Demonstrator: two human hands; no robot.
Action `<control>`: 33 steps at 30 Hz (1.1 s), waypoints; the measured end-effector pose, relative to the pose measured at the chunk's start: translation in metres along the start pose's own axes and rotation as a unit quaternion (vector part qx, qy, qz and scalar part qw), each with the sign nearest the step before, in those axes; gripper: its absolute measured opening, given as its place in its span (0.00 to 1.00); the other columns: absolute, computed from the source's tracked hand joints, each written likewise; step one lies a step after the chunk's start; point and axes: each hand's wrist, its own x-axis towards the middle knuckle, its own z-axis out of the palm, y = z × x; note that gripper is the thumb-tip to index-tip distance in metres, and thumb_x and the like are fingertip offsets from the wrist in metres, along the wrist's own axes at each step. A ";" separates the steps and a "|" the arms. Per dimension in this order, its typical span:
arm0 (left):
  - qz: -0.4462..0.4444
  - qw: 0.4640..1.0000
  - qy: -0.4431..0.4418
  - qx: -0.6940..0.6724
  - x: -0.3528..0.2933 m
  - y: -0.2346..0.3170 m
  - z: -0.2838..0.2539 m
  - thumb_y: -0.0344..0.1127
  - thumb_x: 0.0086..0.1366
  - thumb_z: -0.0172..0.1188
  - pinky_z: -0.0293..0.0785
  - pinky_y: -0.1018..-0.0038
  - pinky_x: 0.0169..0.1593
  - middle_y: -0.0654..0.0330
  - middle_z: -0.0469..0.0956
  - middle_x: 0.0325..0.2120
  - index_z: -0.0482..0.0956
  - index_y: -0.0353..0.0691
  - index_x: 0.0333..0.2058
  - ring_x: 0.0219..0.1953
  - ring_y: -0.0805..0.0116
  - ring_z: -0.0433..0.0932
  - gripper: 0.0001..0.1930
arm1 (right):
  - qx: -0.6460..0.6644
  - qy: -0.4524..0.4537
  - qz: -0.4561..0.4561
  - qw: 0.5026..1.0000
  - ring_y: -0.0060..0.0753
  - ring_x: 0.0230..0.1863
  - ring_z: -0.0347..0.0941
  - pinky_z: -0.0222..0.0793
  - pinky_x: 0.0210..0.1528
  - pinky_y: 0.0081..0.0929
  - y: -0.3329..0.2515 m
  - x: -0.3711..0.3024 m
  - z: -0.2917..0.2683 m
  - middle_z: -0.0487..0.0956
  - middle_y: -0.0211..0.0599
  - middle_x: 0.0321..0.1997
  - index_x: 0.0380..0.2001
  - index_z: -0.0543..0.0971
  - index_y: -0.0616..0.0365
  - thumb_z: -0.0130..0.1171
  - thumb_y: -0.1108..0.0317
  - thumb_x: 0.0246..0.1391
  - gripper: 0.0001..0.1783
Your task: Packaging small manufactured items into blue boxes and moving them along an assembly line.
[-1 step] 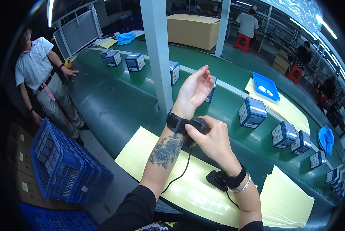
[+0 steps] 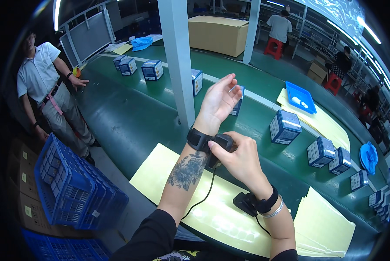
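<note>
My left hand [image 2: 219, 102] is raised over the green table, palm up, its fingers loosely curled and holding nothing. Round its wrist runs a black strap [image 2: 198, 140] that carries a small black camera-like device [image 2: 222, 142]. My right hand [image 2: 240, 158] grips this device, with the thumb pressed against its near side. A thin black cable [image 2: 207, 195] hangs from it along my left forearm. A similar black device [image 2: 246, 203] sits on my right wrist, beside a silver bracelet [image 2: 274, 209]. Under my arms lie yellow sheets [image 2: 160, 167].
Several blue boxes [image 2: 285, 127] stand along the green table [image 2: 125, 100]. A white post [image 2: 177, 56] rises just left of my left hand. Blue crates [image 2: 84, 191] are stacked at lower left, near a standing person [image 2: 40, 78]. A blue tray [image 2: 300, 98] lies at far right.
</note>
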 end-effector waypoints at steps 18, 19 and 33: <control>0.392 0.737 0.103 0.540 -0.023 0.029 0.039 0.30 0.64 0.56 0.75 0.75 0.31 0.61 0.78 0.27 0.78 0.35 0.36 0.28 0.73 0.77 0.06 | -0.023 -0.001 -0.144 0.989 0.28 0.23 0.78 0.73 0.28 0.23 -0.007 -0.025 0.014 0.80 0.42 0.22 0.33 0.79 0.67 0.67 0.61 0.44 0.19; 0.350 0.829 0.091 0.427 -0.025 0.033 0.040 0.31 0.65 0.56 0.75 0.76 0.30 0.61 0.77 0.28 0.78 0.35 0.37 0.28 0.73 0.76 0.06 | -0.007 -0.007 -0.134 0.991 0.28 0.23 0.78 0.74 0.29 0.22 -0.007 -0.025 0.017 0.80 0.41 0.22 0.33 0.79 0.67 0.68 0.62 0.44 0.19; 0.468 0.748 0.151 0.444 -0.029 0.034 0.041 0.30 0.65 0.55 0.73 0.82 0.30 0.61 0.78 0.27 0.78 0.34 0.38 0.26 0.73 0.76 0.07 | -0.070 0.044 -0.212 0.974 0.34 0.23 0.78 0.75 0.28 0.25 -0.004 -0.036 0.022 0.79 0.43 0.24 0.33 0.78 0.68 0.70 0.61 0.41 0.21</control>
